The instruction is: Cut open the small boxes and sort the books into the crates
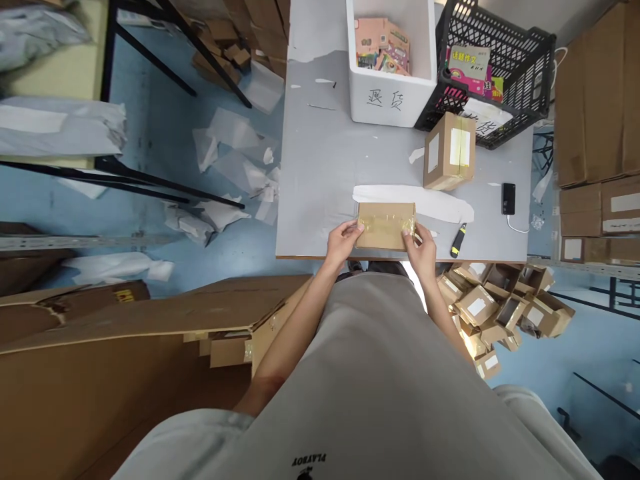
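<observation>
A small flat cardboard box [385, 225] with clear tape across its top lies at the near edge of the grey table [320, 167]. My left hand [343, 240] grips its left end, fingers curled over the top edge. My right hand [421, 245] holds its right end, fingers pinched on the taped corner. A yellow-and-black utility knife [458, 241] lies just right of my right hand.
A taped cardboard box [449, 151] stands further back. Behind it are a white foam bin [390, 100] of booklets and a black plastic crate [520, 80] with books. A black phone [509, 198] lies at the right. Small boxes [500, 310] pile on the floor, large cartons at left.
</observation>
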Action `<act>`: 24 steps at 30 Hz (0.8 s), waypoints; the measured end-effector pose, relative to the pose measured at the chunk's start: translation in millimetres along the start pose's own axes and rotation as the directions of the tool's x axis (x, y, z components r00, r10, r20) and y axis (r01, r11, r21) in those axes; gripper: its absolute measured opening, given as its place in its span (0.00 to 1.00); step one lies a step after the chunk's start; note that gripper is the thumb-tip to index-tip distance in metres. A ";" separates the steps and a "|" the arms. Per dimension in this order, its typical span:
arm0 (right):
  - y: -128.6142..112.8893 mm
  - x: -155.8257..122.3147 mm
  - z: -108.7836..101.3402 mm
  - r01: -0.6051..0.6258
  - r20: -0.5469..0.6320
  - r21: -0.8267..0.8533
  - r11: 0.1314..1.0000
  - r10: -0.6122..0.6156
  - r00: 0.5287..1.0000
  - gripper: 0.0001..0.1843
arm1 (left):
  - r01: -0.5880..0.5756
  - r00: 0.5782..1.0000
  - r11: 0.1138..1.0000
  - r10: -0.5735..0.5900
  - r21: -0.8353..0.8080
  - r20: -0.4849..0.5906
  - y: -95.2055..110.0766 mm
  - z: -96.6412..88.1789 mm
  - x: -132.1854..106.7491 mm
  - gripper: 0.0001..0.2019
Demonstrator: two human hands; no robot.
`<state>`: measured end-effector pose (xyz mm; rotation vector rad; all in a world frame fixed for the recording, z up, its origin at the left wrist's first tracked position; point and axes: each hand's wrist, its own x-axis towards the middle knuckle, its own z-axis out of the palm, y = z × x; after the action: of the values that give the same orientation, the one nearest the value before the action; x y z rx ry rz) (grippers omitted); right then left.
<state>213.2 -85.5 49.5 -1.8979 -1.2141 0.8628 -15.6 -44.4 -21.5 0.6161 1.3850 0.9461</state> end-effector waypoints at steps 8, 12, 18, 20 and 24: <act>25.5 19.3 34.2 -0.071 0.083 0.178 0.982 0.057 0.995 0.43 | -0.124 0.989 0.985 0.133 0.117 -0.067 17.2 -31.4 5.1 0.31; 36.5 26.0 35.3 -0.078 0.097 0.194 0.978 0.060 0.993 0.39 | -0.142 0.988 0.980 0.149 0.137 -0.045 10.3 -32.4 9.4 0.30; 50.7 36.8 4.3 -0.130 0.027 0.197 0.972 0.128 0.991 0.39 | -0.056 0.998 0.991 0.059 0.123 -0.022 -7.2 -24.8 30.0 0.24; 57.8 40.3 -10.0 -0.151 -0.051 0.165 0.975 0.161 0.986 0.41 | 0.041 0.997 0.987 -0.031 0.155 -0.064 -14.7 -20.8 37.8 0.20; 62.1 41.1 -35.6 -0.176 -0.208 0.083 0.981 0.189 0.960 0.42 | 0.184 0.983 0.968 -0.179 0.169 -0.042 -29.5 -7.9 42.6 0.19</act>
<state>284.5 -73.7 9.6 -2.0154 -0.8821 0.7573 -20.6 -25.0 -70.0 0.5956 1.5299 0.6952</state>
